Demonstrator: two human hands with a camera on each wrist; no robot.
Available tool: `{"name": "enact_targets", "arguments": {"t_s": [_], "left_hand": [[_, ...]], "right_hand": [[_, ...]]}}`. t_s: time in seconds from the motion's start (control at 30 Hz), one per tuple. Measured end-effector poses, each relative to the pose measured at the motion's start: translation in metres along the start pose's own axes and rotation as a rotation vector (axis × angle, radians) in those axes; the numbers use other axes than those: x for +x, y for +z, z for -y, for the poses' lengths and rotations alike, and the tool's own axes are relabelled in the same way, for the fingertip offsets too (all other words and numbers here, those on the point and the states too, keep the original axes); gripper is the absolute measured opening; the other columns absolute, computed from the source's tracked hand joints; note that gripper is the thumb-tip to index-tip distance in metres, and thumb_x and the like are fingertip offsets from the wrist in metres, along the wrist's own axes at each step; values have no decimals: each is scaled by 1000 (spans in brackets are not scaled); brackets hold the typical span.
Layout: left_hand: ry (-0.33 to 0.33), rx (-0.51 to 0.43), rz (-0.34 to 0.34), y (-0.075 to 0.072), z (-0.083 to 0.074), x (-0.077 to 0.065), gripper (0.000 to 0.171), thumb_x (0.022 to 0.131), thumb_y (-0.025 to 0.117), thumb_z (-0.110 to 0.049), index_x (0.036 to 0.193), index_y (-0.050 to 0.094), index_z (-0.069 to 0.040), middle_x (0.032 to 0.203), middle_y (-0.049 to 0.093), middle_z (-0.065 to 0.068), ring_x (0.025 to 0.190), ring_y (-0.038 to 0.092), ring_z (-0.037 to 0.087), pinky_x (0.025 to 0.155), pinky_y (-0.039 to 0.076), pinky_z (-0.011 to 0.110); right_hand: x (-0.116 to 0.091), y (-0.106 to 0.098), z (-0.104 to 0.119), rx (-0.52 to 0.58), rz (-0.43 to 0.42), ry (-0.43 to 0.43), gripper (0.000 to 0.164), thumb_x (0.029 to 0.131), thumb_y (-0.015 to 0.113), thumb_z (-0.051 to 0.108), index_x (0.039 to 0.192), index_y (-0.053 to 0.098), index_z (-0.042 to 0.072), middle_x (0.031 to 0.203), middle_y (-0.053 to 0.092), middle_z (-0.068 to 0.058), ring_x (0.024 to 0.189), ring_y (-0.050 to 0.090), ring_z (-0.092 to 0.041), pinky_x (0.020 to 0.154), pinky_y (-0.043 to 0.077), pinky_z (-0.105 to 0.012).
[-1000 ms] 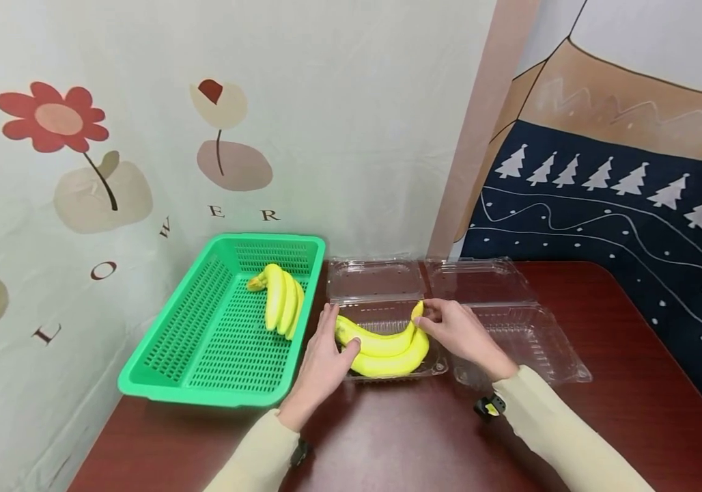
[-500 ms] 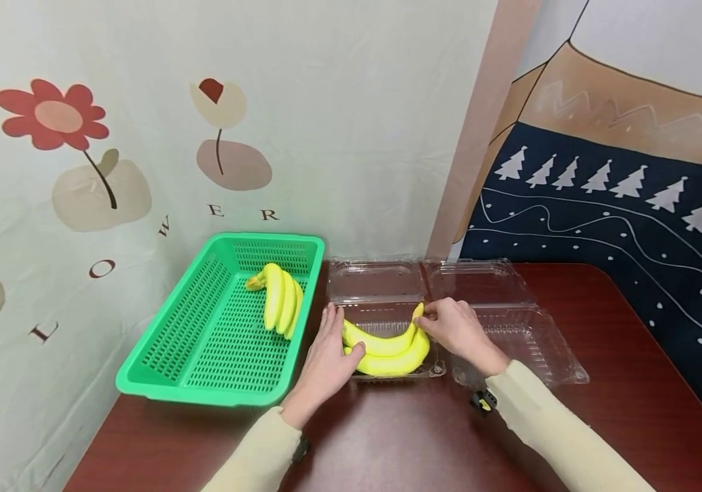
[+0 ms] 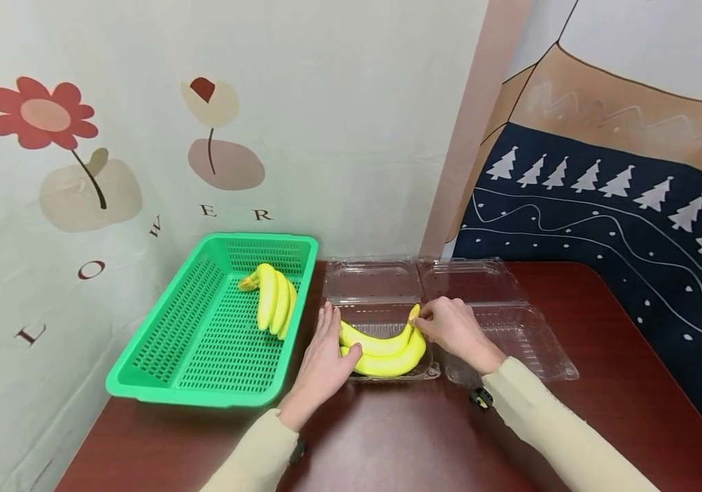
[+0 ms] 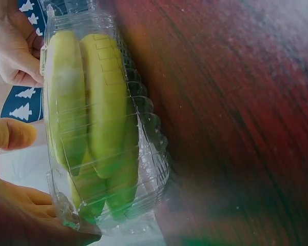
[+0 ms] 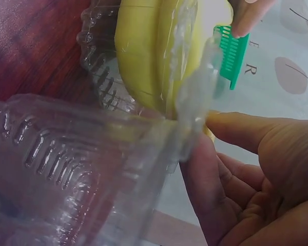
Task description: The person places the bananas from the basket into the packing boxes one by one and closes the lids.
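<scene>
A bunch of yellow bananas (image 3: 388,362) lies in the left clear plastic clamshell box (image 3: 378,312), whose lid stands folded back. My right hand (image 3: 454,333) pinches the bunch's stem (image 3: 414,313) between thumb and fingers at the box's right side. Along the left wall lies my left hand (image 3: 325,357), fingers straight, thumb extended over the left ends of the bananas. Whether that thumb touches them is hard to tell. Through the clear side wall, the left wrist view shows several bananas (image 4: 105,102) pressed close together.
At left stands a green perforated basket (image 3: 203,369) with another banana bunch (image 3: 274,297) in it. A second clear clamshell box (image 3: 526,335), lid folded back, sits right beside the first. Behind the dark red table (image 3: 388,437) hang printed cloths (image 3: 339,123).
The left ends of the bananas have shifted slightly right, into the box, and my left hand with them. My right hand keeps its pinch on the stem. The head view has turned slightly right.
</scene>
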State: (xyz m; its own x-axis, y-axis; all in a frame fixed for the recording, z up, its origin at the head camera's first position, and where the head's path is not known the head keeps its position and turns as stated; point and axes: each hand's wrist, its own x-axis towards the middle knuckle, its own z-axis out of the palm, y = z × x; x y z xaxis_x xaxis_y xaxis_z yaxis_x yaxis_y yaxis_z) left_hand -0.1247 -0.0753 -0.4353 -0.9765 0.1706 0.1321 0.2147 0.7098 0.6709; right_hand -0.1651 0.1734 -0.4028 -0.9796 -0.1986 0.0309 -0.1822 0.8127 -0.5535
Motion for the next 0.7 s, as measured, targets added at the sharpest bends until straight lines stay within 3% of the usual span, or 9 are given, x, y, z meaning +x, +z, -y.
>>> {"name": "enact_targets", "arguments": {"t_s": [0.33, 0.53, 0.7], "left_hand": [[9, 138, 45, -3, 3, 3, 79, 95, 59, -33, 154, 33, 14, 166, 20, 29, 155, 18, 42, 122, 21, 63], [6, 118, 47, -1, 4, 6, 80, 95, 61, -32, 153, 33, 15, 165, 20, 31, 155, 17, 43, 122, 22, 62], [-12, 62, 32, -1, 3, 6, 83, 94, 60, -34, 155, 30, 14, 167, 16, 28, 156, 14, 42, 124, 20, 58]], "right_hand": [[3, 1, 2, -6, -24, 35, 13, 93, 78, 14, 95, 76, 0, 72, 64, -3, 53, 53, -16, 48, 43, -25], [1, 0, 4, -12, 22, 33, 11, 94, 74, 11, 96, 79, 1, 67, 61, -2, 51, 51, -16, 47, 40, -24], [-2, -6, 4, 2, 15, 22, 15, 95, 72, 11, 102, 79, 0, 73, 66, -3, 52, 52, -15, 47, 41, -25]]}}
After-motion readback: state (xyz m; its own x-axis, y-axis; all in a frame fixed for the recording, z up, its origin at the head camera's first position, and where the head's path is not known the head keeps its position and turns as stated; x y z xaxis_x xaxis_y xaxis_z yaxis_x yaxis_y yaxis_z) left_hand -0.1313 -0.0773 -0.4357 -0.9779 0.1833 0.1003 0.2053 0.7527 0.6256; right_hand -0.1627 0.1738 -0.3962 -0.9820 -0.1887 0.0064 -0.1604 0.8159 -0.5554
